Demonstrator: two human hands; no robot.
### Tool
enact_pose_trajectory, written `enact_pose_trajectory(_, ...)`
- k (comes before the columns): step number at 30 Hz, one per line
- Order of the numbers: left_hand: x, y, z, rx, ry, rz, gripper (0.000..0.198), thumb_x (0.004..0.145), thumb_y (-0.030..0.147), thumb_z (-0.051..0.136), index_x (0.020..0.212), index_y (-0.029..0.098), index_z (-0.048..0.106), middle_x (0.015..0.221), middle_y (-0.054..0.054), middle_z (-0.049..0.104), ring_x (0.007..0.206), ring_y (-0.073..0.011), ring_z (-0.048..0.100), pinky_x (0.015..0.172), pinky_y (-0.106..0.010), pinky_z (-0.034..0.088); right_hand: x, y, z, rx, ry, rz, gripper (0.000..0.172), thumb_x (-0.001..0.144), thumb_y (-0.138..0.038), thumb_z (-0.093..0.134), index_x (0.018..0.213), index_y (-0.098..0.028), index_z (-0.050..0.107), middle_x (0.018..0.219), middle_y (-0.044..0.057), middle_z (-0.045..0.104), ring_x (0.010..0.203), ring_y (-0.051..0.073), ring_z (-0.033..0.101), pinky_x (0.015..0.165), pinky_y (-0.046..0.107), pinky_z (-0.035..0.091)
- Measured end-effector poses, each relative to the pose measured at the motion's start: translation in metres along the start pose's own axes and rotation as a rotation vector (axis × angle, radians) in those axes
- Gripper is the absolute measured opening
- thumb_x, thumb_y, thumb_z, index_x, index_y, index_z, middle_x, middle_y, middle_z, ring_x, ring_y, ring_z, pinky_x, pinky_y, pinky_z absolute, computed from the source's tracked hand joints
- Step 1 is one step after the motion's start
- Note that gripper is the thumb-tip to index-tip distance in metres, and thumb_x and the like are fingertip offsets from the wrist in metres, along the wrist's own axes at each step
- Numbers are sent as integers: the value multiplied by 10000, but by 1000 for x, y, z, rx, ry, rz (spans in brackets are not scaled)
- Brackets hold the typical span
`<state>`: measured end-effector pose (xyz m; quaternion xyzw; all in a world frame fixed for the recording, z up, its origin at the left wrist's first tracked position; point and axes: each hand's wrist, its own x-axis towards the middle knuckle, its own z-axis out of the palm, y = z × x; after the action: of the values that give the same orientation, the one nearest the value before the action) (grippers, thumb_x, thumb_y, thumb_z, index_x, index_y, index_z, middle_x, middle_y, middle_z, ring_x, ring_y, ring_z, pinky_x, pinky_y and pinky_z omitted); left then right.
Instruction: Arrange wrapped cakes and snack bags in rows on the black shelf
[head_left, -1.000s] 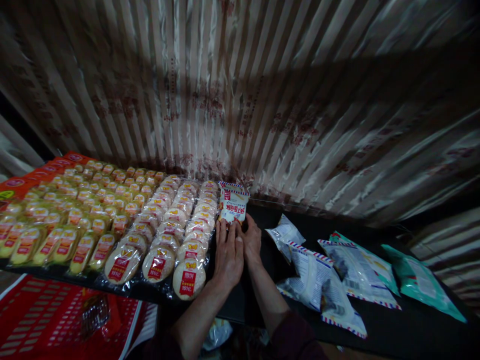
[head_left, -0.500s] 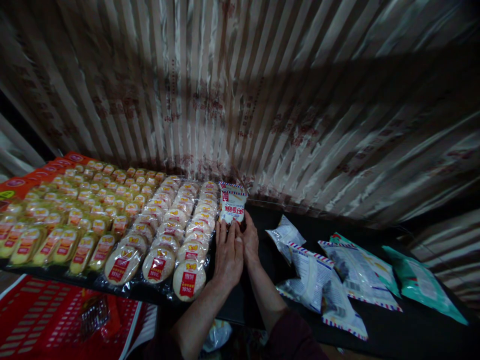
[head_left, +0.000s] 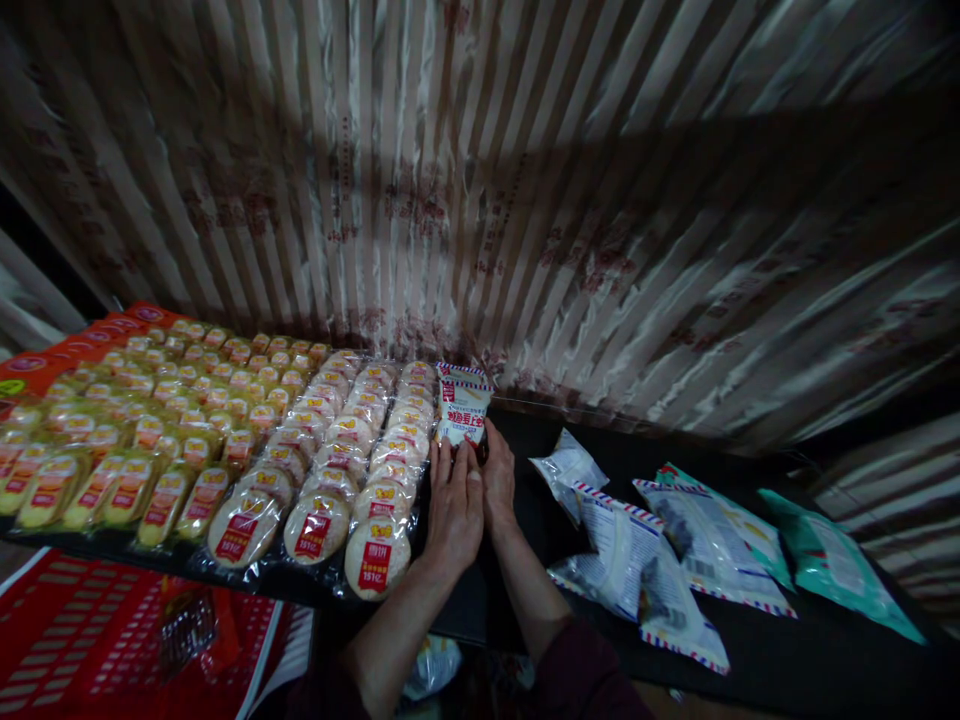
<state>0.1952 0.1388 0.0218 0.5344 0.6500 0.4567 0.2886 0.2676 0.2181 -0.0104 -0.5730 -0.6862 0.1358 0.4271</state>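
Note:
A small white snack bag (head_left: 463, 408) with red lettering and a striped top edge stands against the right-hand row of round rice crackers (head_left: 377, 555). My left hand (head_left: 454, 510) is at its lower front, fingers pressed together along the bottom of the bag. Close beside it, my right hand (head_left: 498, 478) grips the bag's lower right edge. The bag's bottom and some fingertips are hidden. Another striped top edge shows just behind the bag.
Several yellow-wrapped cakes (head_left: 150, 430) fill the left of the black table (head_left: 517, 600). White snack bags (head_left: 619, 550) and a green bag (head_left: 836, 565) lie loose on the right. A red basket (head_left: 82, 640) sits below left; a striped curtain (head_left: 450, 180) hangs behind.
The snack bag has shifted very slightly left, and its top has dropped a little against the striped edge behind it. Both hands stay on it, almost unmoved.

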Motion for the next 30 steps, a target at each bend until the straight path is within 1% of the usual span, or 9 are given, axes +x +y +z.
enact_pose_trajectory(4, 0, 3, -2, 8, 0, 0, 538, 948, 354, 274, 1395, 92, 419, 1559, -126, 187, 1451, -226, 66, 1187, -431, 134, -3, 1, -4, -7, 13, 25, 569, 813, -405, 474, 1319, -144, 486, 1304, 166, 553, 1201, 276, 497, 992, 457, 404)
enact_pose_trajectory(7, -1, 5, -3, 22, -13, -1, 557, 946, 354, 270, 1392, 53, 412, 1558, -156, 164, 1451, -235, 60, 1188, -426, 122, -5, -1, -8, 7, 23, 30, 579, 820, -422, 464, 1311, -116, 490, 1311, 183, 540, 1216, 284, 480, 1010, 468, 391)
enact_pose_trajectory(9, -2, 5, -3, 24, -3, 6, 561, 947, 361, 266, 1392, 51, 411, 1560, -156, 159, 1452, -236, 59, 1188, -429, 121, -7, -3, -11, 18, 22, 30, 571, 821, -419, 463, 1301, -111, 498, 1309, 183, 540, 1227, 284, 472, 1016, 468, 389)
enact_pose_trajectory(14, -5, 2, 0, 19, 26, 59, 539, 952, 356, 257, 1386, 87, 430, 1560, -128, 186, 1453, -231, 61, 1188, -441, 132, -18, -5, -20, 26, 1, 34, 496, 820, -356, 471, 1256, -130, 542, 1301, 168, 551, 1238, 276, 470, 1039, 475, 372)
enact_pose_trajectory(19, -7, 1, 1, 12, 40, 66, 502, 947, 318, 281, 1369, 114, 458, 1541, -106, 269, 1453, -228, 77, 1190, -440, 136, -33, -8, -29, 18, -58, 49, 486, 803, -261, 467, 1259, -114, 552, 1329, 184, 528, 1259, 274, 459, 1045, 469, 376)
enact_pose_trajectory(23, -7, 1, 0, 15, 16, 64, 510, 944, 298, 271, 1378, 91, 444, 1538, -122, 272, 1452, -239, 75, 1190, -446, 137, -38, -9, -31, 6, -71, 76, 485, 803, -246, 459, 1261, -122, 563, 1361, 183, 505, 1282, 282, 440, 1040, 482, 383)
enact_pose_trajectory(25, -6, 2, 0, 14, 4, 67, 516, 945, 306, 268, 1381, 89, 440, 1538, -126, 270, 1451, -242, 81, 1189, -452, 139, -39, -9, -30, 27, -91, 77, 488, 810, -241, 438, 1266, -121, 559, 1347, 177, 525, 1275, 274, 456, 1043, 481, 384)
enact_pose_trajectory(27, -6, 2, -1, 2, 0, 74, 509, 946, 318, 275, 1384, 117, 440, 1530, -108, 294, 1451, -235, 91, 1188, -462, 142, -40, -9, -29, 63, -104, 63, 488, 815, -245, 423, 1268, -124, 557, 1324, 166, 553, 1256, 261, 483, 1049, 472, 384)
enact_pose_trajectory(30, -4, 1, 0, -27, -20, 98, 504, 947, 326, 281, 1390, 141, 432, 1517, -91, 326, 1449, -216, 108, 1188, -464, 147, -40, -9, -29, 124, -91, 50, 481, 813, -261, 425, 1260, -152, 564, 1287, 138, 591, 1205, 239, 534, 1051, 452, 393)
